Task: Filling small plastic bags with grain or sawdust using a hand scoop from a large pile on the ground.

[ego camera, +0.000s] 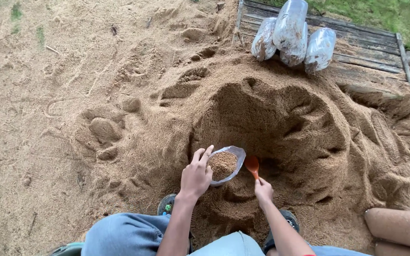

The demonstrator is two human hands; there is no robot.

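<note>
My left hand (196, 174) grips the rim of a clear plastic bag (229, 157) held open and partly filled with brown sawdust. My right hand (264, 190) holds an orange spoon (252, 165) by its handle, the bowl of the spoon right beside the bag's mouth. Both sit in front of a big heap of sawdust (271, 123) with a hollow dug into its near side.
Three filled clear bags (291, 35) lie on a wooden pallet (366, 52) behind the heap. Loose sawdust covers the ground to the left (48, 109). My knees in blue jeans (124, 234) and my shoes (167, 205) are at the bottom. Tan cylinders (399, 227) lie bottom right.
</note>
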